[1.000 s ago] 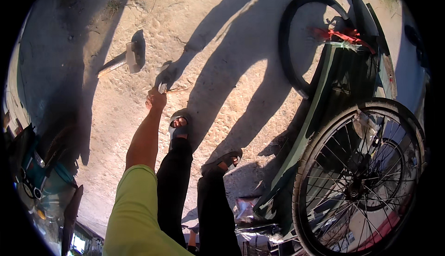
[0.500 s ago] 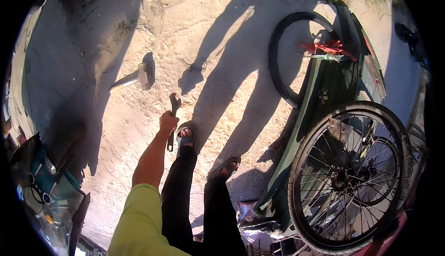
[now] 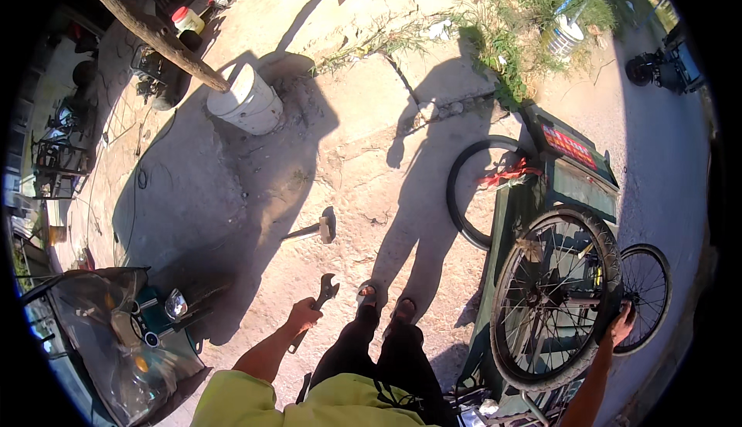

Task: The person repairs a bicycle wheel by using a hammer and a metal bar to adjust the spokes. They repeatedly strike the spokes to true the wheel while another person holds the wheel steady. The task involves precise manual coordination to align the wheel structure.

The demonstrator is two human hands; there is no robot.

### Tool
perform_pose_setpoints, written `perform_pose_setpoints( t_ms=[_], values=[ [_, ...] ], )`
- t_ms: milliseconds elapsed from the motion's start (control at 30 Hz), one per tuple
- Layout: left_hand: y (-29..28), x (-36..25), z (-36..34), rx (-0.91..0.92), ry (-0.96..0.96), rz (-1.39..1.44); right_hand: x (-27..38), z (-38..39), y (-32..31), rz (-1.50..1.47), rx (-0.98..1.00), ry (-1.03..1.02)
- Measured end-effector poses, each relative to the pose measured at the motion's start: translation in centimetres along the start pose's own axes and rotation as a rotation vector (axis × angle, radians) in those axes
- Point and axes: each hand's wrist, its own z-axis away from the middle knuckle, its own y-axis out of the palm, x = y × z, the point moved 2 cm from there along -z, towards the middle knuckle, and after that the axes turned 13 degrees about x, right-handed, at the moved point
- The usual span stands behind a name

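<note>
My left hand (image 3: 304, 315) is closed around the shaft of a dark open-ended wrench (image 3: 328, 289), its jaw end pointing away from me. On the right, my right hand (image 3: 621, 322) grips the outer edge of a large spoked bicycle wheel (image 3: 501, 326), fingers partly hidden by the tyre. A smaller spoked wheel (image 3: 666, 280) shows just beyond that hand. Ahead of the wrench a hammer (image 3: 325, 230) lies on the ground.
A green cart (image 3: 504, 235) stands under the large wheel, with a loose tyre (image 3: 454, 199) and red cloth (image 3: 514, 173) against it. Far left, a white bucket (image 3: 251, 108) holds a wooden pole (image 3: 154, 34). A plastic-covered vehicle (image 3: 100, 326) is near left.
The view has lifted and shows more ground ahead. My right hand has come into view on the large wheel. The wrench stays in my left hand.
</note>
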Motion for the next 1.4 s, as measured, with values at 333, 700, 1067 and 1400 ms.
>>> perform_pose_setpoints(
  t_ms=[333, 700, 1067, 1400],
  values=[
    [-7.8, 16.7, 16.4, -0.646, -0.284, 0.089, 2.2, 3.4, 4.7, -0.064, -0.150, 0.148],
    [-7.7, 11.0, 15.6, -0.168, -0.240, -0.001, 10.3, 11.1, -3.7, -0.459, -0.238, 0.344],
    [-4.6, -9.3, 11.4, 0.179, 0.020, -0.785, 11.5, 21.5, -5.7, -0.851, -0.375, 0.535],
    [26.8, -13.6, 10.5, 0.440, 0.203, -1.240, -2.4, 75.5, -2.4, -0.881, 0.099, 0.979]
  ],
)
